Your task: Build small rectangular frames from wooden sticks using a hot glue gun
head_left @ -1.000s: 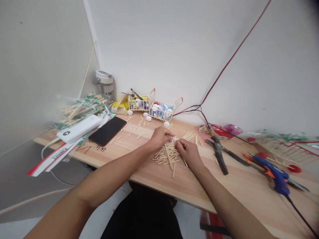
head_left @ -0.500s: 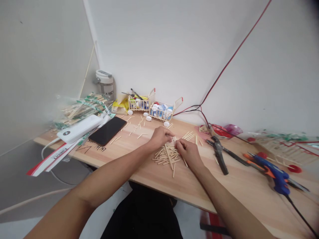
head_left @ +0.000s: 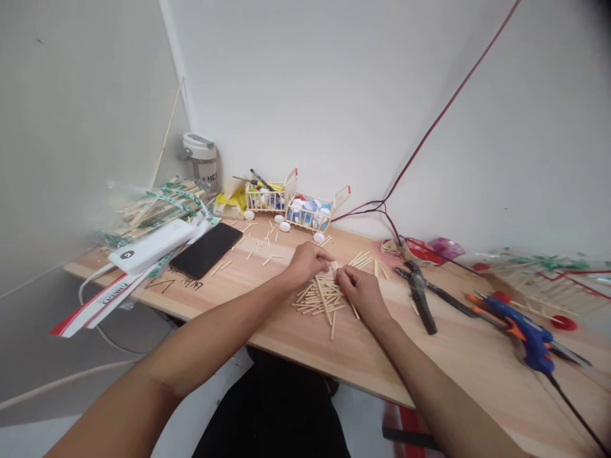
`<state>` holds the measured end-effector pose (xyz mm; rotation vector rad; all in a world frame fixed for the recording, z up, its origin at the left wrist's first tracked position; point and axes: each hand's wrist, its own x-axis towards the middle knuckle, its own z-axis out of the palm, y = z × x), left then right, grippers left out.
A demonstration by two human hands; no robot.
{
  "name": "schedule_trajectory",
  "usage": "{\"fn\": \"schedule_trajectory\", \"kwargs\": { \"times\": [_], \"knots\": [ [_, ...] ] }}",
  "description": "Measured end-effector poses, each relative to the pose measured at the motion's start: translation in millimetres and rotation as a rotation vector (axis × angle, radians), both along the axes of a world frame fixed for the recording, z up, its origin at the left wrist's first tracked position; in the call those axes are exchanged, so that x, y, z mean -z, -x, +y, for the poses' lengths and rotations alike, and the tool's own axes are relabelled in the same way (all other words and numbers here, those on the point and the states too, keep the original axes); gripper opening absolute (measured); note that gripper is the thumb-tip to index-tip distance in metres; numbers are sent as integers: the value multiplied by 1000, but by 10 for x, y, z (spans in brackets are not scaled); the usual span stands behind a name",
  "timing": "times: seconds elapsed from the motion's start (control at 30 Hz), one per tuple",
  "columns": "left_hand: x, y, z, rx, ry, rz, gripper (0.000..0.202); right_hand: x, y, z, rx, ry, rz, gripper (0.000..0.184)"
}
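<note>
Fingertips of the left hand [head_left: 308, 261] and right hand [head_left: 361, 287] curl nearly closed over the heap of short pale wooden sticks [head_left: 319, 300], left of the black pliers [head_left: 420, 289]; whether they pinch one is hidden. Separating a single stick by its ends seems wisest. Sticks lie flat and crisscrossed, most long axes running toward the pliers.

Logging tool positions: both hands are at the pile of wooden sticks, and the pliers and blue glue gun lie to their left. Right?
Not quite: in the head view the pliers and blue glue gun lie to their right. The left hand and right hand are at the pile of wooden sticks.
</note>
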<state>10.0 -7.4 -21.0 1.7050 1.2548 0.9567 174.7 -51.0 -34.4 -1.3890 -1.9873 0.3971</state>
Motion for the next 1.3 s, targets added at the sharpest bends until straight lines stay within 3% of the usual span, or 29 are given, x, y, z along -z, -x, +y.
{"fn": "schedule_trajectory", "kwargs": {
  "times": [1.3],
  "knots": [
    [-58, 14, -43, 12, 16, 12, 27, 9, -1, 5, 0, -5, -20, 31]
  ]
}}
